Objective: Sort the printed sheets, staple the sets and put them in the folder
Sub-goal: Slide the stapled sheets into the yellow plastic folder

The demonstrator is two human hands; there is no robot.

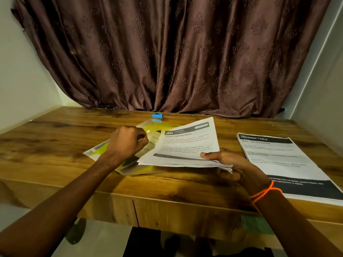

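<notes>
Here, starting at my left, the yellow translucent folder point(104, 152) lies flat on the wooden table point(46, 138), and I judge it sits there so the finished sets can slide straight in. My left hand point(128, 142) is curled into a loose fist above it; something pale shows at the fingertips, but I cannot tell whether they pinch the folder's clear flap, a sheet corner, or nothing at all. Just behind, near the brown curtain point(172, 52), a small blue object point(157, 115) rests on the table. It may be the stapler, though it is too small to be sure.

In the middle, the stack of printed sheets point(185, 145) is lifted and tilted, its left edge over the folder. My right hand point(226, 163) grips its near right corner, thumb on top and fingers underneath, which I take as holding the pile steady for leafing through. The top page reads "Screen Cleaning Check"; the body text is blurred. How many sheets are in the stack, and whether any are stapled, I cannot see.

To the right, a second pile point(278, 160) headed "DRESSING TABLE" lies flat, apart from the held stack, probably an already sorted set. Its lower right corner is cut off by the frame edge. An orange thread point(265, 191) circles my right wrist.
</notes>
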